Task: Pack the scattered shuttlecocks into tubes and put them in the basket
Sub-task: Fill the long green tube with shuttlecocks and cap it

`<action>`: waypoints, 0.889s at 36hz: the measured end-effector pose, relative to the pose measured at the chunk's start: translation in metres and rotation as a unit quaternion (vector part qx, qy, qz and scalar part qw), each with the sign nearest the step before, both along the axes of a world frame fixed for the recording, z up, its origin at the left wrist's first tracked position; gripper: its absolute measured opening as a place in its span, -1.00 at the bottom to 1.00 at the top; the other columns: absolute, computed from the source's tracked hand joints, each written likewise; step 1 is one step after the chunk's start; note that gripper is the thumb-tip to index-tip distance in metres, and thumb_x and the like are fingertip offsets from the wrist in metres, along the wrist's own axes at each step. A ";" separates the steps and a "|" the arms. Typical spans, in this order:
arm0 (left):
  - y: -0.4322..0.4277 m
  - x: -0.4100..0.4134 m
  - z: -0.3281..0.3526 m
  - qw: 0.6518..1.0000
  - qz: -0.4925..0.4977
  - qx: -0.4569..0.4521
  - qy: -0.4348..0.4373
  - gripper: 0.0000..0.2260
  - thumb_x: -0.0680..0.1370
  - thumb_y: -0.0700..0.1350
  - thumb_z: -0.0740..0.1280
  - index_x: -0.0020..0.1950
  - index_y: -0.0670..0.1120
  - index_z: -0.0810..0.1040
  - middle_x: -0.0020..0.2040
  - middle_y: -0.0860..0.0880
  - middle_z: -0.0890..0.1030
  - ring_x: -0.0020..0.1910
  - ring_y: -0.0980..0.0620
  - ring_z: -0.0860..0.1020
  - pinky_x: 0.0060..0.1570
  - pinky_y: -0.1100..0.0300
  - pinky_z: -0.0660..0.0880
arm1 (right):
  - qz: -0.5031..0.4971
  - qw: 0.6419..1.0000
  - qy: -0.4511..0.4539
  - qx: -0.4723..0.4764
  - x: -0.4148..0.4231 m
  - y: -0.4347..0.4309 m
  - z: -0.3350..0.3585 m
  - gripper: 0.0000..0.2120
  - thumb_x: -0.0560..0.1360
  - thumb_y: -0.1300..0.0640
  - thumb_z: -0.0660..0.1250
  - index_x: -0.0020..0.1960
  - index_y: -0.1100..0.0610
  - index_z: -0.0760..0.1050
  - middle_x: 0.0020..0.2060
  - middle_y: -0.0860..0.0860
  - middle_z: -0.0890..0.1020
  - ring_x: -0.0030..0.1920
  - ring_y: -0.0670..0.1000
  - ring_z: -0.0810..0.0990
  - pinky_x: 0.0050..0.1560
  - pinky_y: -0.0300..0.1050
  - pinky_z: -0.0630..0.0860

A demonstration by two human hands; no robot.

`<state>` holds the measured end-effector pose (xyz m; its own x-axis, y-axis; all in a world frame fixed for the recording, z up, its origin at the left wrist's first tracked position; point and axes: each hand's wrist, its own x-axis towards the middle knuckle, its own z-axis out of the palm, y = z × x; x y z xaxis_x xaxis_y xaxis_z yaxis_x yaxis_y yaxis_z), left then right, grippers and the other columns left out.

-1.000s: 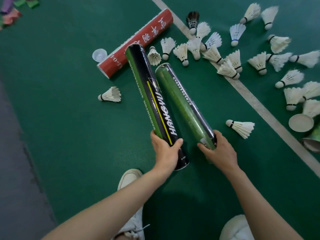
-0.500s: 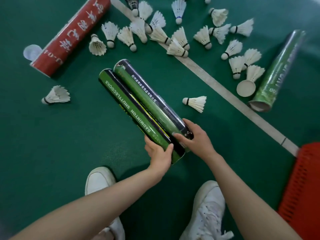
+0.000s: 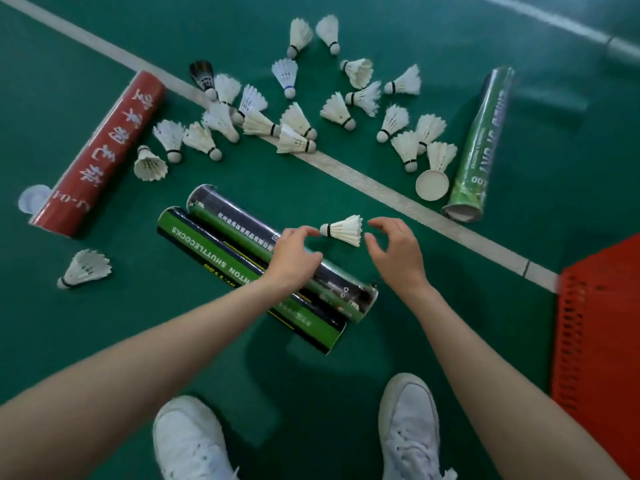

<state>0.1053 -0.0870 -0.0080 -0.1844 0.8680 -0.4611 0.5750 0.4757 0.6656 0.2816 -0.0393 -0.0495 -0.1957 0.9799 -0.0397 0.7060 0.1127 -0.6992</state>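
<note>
A dark green, matte court floor (image 3: 104,323) fills the view. A wide white painted line (image 3: 381,188) crosses it diagonally, from the upper left corner down toward the right edge. A second, fainter white line (image 3: 554,19) runs across the upper right corner, well apart from the diagonal line. Below the diagonal line, near the bottom edge, stand two white lace-up canvas sneakers: the left sneaker (image 3: 187,441) and the right sneaker (image 3: 408,427), set apart from each other, toes pointing up toward the diagonal line.
</note>
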 end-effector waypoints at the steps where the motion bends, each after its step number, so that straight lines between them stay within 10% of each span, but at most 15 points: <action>1: 0.011 -0.002 0.001 0.999 -0.028 -0.011 0.017 -0.62 0.51 -0.24 0.28 0.33 -0.04 0.42 0.34 -0.09 0.34 0.27 -0.03 0.37 0.14 0.26 0.31 | -0.024 1.000 0.012 0.010 0.004 0.011 0.002 -0.77 0.52 0.17 0.33 0.16 0.19 0.53 0.05 0.07 0.58 0.11 0.03 0.50 0.09 -0.32 0.32; 8: 0.109 -0.008 0.010 0.958 -0.237 -0.089 0.134 -0.55 0.51 -0.13 0.35 0.39 -0.05 0.37 0.38 -0.16 0.30 0.25 -0.12 0.38 0.21 0.07 0.40 | -0.224 0.973 -0.050 0.029 0.039 0.098 0.003 -0.72 0.49 0.21 0.27 0.19 0.17 0.49 0.18 0.13 0.49 0.21 0.14 0.41 0.19 -0.13 0.28; 17: 0.191 0.055 -0.008 0.976 -0.207 -0.043 0.056 -0.65 0.53 -0.15 0.30 0.32 -0.11 0.45 0.26 -0.11 0.51 0.13 -0.03 0.50 0.02 0.22 0.40 | -0.336 0.924 -0.133 -0.121 0.089 0.168 -0.005 -0.36 0.46 0.12 0.32 0.46 0.09 0.12 0.43 0.19 0.18 0.37 0.24 0.26 0.31 0.17 0.32; 22: 0.224 0.109 -0.016 0.982 -0.182 -0.049 -0.028 -0.68 0.56 -0.14 0.28 0.31 -0.12 0.46 0.24 -0.09 0.52 0.08 -0.02 0.51 -0.01 0.21 0.42 | -0.349 0.898 -0.049 -0.262 0.114 0.190 -0.016 -0.21 0.47 0.04 0.35 0.51 0.14 -0.06 0.37 0.23 0.28 0.25 0.28 0.42 0.15 0.12 0.44; 32: 0.283 0.190 -0.020 0.985 -0.094 -0.075 -0.126 -0.34 0.54 0.19 0.24 0.50 -0.15 0.17 0.43 -0.13 0.35 0.33 -0.12 0.40 0.25 0.00 0.36 | -0.342 0.838 0.313 -0.288 0.126 0.165 -0.011 -0.40 0.40 0.08 0.48 0.33 0.08 0.25 0.12 0.05 0.54 0.04 0.11 0.61 0.03 0.11 0.60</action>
<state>0.2956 0.1961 -0.0279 0.1086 0.7947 -0.5972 0.4882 0.4806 0.7284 0.4073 0.1253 -0.0610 0.2456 0.7250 -0.6434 -0.0582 -0.6515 -0.7564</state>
